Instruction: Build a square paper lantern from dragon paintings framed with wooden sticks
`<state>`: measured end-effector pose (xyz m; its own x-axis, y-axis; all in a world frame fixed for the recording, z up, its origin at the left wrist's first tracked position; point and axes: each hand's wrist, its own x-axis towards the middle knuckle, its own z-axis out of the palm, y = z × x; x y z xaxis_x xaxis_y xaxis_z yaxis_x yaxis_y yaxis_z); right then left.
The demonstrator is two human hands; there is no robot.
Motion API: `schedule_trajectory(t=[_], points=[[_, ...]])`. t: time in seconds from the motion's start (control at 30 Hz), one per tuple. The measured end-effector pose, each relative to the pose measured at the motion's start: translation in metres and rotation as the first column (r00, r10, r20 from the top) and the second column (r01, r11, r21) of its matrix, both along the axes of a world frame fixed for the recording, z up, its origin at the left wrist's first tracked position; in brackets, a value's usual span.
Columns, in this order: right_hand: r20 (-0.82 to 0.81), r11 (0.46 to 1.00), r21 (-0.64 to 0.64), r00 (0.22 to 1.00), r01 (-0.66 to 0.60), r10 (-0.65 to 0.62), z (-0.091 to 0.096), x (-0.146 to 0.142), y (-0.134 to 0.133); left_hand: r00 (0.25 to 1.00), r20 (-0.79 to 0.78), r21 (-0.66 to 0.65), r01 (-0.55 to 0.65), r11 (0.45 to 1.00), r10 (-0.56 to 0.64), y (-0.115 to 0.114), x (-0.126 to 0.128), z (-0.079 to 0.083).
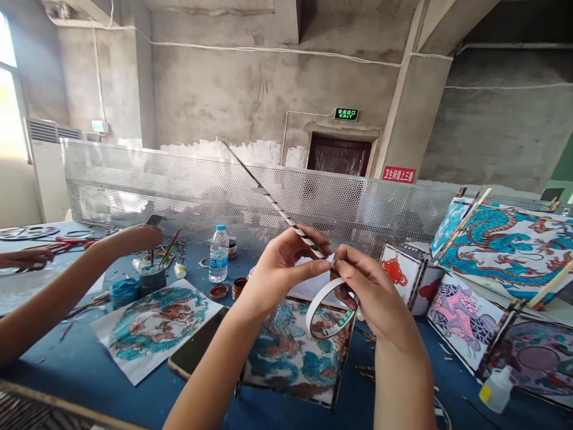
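Note:
My left hand [280, 266] is closed, pinching a long thin stick [273, 203] wrapped in striped tape that slants up and to the left. My right hand [369, 289] is closed on a white roll of tape [323, 312] that hangs from its fingers, with the tape's end meeting the stick between both hands. Both hands hover above a framed dragon painting [295, 352] lying on the blue table [89, 373].
Another person's arm [67, 280] reaches in from the left with a brush over a paint jar [152, 278]. Nearby lie an unframed dragon painting [154, 325], a phone [197, 349], a water bottle [219, 254], and painted panels [505, 251] at the right. A perforated metal screen [179, 191] backs the table.

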<state>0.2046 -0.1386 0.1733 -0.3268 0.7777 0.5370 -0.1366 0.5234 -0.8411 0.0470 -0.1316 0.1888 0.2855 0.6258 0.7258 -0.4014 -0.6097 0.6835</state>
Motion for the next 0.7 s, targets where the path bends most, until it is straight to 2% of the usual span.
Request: schedule_trajectory(t=[0.07,0.27,0.5,0.6,0.7], points=[[0.008,1.0,0.02,1.0,0.021,-0.021,0.002,0.0,-0.001,0.999,-0.022,-0.006,-0.037,0.999,0.037,0.001,-0.001,0.001],[0.093,0.998,0.062,0.996,-0.021,0.015,0.007,0.002,-0.003,0.995,-0.095,-0.019,-0.015,1.0,0.013,0.011,-0.009,0.001],[0.136,0.983,-0.131,0.98,-0.126,0.144,0.004,0.005,0.004,0.987,-0.134,0.026,0.098,0.995,-0.093,0.017,-0.015,0.001],[0.151,0.969,-0.173,0.967,-0.178,0.205,0.003,0.005,0.005,0.981,-0.145,0.027,0.13,0.991,-0.125,0.018,-0.017,0.002],[0.146,0.966,-0.18,0.966,-0.186,0.213,0.002,0.005,0.003,0.986,-0.132,0.037,0.11,0.993,-0.104,0.016,-0.015,0.001]])
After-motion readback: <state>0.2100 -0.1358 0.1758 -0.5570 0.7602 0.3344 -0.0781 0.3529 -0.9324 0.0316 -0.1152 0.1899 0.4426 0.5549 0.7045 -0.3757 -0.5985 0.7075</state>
